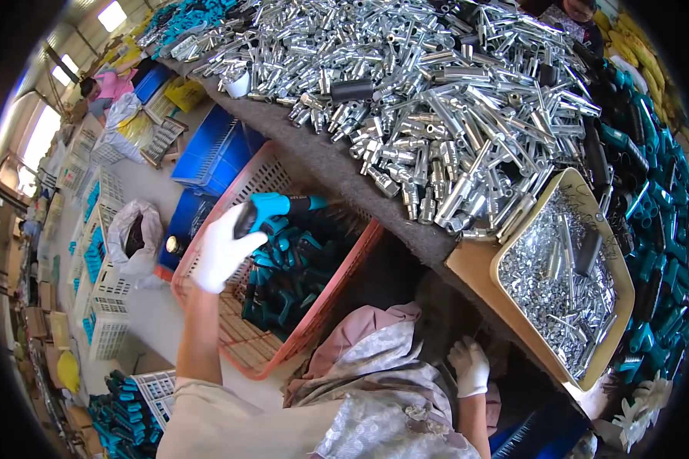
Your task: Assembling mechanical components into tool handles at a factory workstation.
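Observation:
My left hand (220, 252), in a white glove, is closed around the black grip of a teal and black pistol-shaped tool (274, 203). I hold it above a salmon-pink plastic basket (333, 298) on my left. Several similar teal and black tools (283, 268) lie heaped inside the basket. My right hand (471, 367), also in a white glove, rests low beside my lap, below the table edge. Its fingers look loosely apart, with nothing seen in them. Patterned grey and pink cloth (383, 344) covers my lap.
A big heap of shiny metal fittings (436, 99) covers the table (314, 157). A yellowish tray (628, 283) of small metal parts stands at its near right edge, by more teal housings (666, 229). Blue crates (214, 153) and white crates (111, 329) stand left; people work further off.

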Demonstrator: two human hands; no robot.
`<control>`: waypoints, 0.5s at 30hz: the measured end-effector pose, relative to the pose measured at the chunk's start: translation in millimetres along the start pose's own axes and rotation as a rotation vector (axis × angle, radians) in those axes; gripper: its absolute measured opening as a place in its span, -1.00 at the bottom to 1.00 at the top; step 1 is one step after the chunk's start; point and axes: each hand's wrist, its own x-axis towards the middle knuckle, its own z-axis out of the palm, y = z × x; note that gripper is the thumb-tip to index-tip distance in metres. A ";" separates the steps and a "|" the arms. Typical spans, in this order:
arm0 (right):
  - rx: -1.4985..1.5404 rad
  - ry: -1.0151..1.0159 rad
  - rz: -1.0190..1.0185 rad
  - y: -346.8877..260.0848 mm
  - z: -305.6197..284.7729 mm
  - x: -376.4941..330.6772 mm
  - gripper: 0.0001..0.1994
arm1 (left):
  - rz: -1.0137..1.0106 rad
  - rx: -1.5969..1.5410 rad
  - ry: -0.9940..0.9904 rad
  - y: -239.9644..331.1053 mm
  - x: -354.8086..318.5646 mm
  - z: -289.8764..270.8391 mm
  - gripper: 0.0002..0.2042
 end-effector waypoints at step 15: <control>-0.731 0.140 -0.268 6.8 57.0 -46.4 -0.73 | -0.269 0.913 -0.505 -205.7 52.3 171.6 -0.51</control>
